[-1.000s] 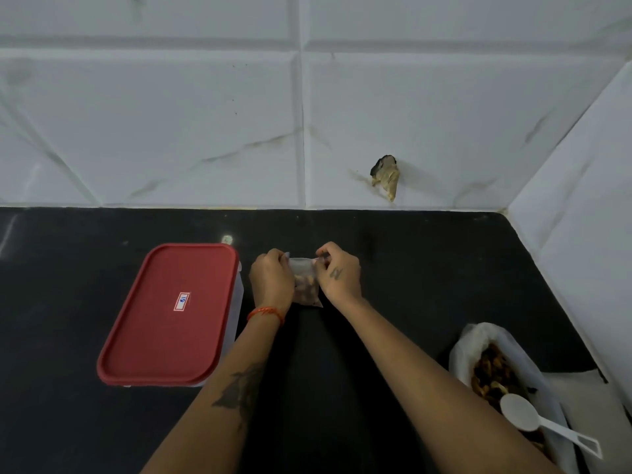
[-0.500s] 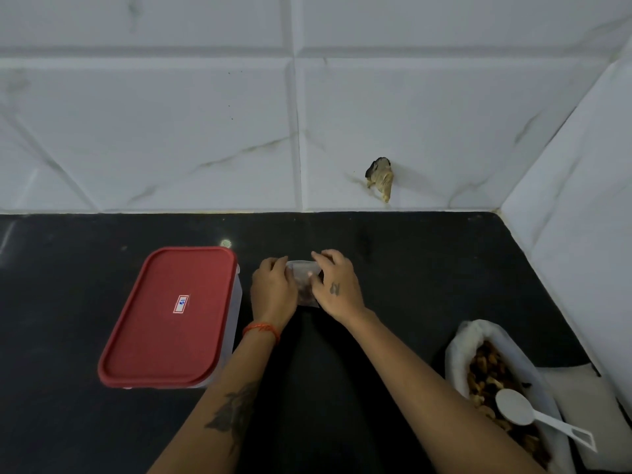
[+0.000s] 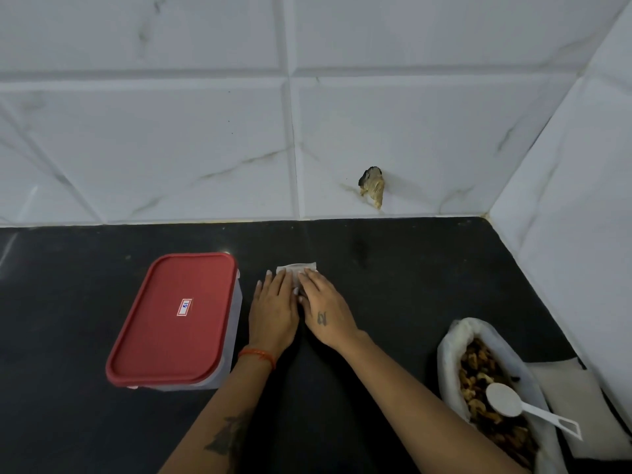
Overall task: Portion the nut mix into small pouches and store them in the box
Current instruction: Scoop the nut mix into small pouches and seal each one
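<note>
- On the black desk [image 3: 393, 268], in front of a white tiled wall, I have both hands laid flat on one small clear pouch [image 3: 297, 268].
- My left hand [image 3: 273, 311] and right hand [image 3: 325, 311] lie side by side, fingers straight and pressing down; neither hand pinches or curls round anything.
- The pouch lies on the desk under my fingertips, and only its far edge shows beyond them. I cannot see the nuts inside it from here.
- My judgement: this pouch is filled and I am flattening or sealing it, so one portion is nearly finished.
- Still to do: this pouch has to go into the box [image 3: 178, 323], which stands just left of my left hand with its red lid [image 3: 171, 319] shut. I cannot tell whether any pouches are inside.
- The lid must come off before anything can be stored, so it stands in the way.
- Far more remains: the big open bag of nut mix [image 3: 492, 398] at my near right looks well filled, with a white scoop [image 3: 506, 403] resting on the nuts.
- Just beside that bag, at the right edge, lies something flat and pale; I cannot tell what it is.
- A small brown lump clings to the wall [image 3: 372, 186] behind.
</note>
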Demonstrator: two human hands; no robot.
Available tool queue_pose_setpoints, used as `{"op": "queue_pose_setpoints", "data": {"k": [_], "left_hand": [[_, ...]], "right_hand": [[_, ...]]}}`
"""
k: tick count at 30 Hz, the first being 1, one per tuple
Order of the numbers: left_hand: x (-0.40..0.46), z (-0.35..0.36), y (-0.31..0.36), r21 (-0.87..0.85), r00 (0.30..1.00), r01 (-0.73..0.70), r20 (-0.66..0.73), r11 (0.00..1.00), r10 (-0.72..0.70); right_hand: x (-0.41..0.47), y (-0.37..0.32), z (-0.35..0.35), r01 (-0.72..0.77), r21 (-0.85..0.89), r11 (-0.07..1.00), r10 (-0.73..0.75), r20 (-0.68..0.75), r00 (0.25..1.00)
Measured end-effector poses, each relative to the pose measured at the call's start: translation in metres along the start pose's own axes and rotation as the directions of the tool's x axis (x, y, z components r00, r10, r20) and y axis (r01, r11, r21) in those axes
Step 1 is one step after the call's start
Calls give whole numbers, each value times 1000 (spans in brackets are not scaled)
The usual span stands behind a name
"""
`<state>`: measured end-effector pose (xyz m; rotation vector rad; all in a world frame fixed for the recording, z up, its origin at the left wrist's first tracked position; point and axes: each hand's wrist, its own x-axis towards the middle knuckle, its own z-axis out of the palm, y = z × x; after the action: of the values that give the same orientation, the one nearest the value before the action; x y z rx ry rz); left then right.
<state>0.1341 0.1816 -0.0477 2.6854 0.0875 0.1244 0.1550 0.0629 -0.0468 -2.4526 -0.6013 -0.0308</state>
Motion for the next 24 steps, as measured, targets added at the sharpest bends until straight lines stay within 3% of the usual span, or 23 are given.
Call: {"op": "queue_pose_setpoints", "data": {"k": [6,11,15,20,24], "left_hand": [[-4,-15,14,-67,1000,-2,-9,998,1],[-23,-29,49,-230,995,-77,-73,970,62],[-49,-43,100,-378,981,-178,-139,908,134],[-84,-43,167,-575,965,-262,-175,775,196],[-117,-23,214,-754,969,-210,-78,622,233]], "right_hand": [[-2,-4,-16,-62,55,997,59,66,996],[-31,-5,-52,-92,139,986,98,-34,995],[-71,-4,-93,-95,206,974,137,-197,971],[-137,2,-152,-172,390,905,316,-341,885],[-194,23,-188,-263,524,810,510,-410,756]]}}
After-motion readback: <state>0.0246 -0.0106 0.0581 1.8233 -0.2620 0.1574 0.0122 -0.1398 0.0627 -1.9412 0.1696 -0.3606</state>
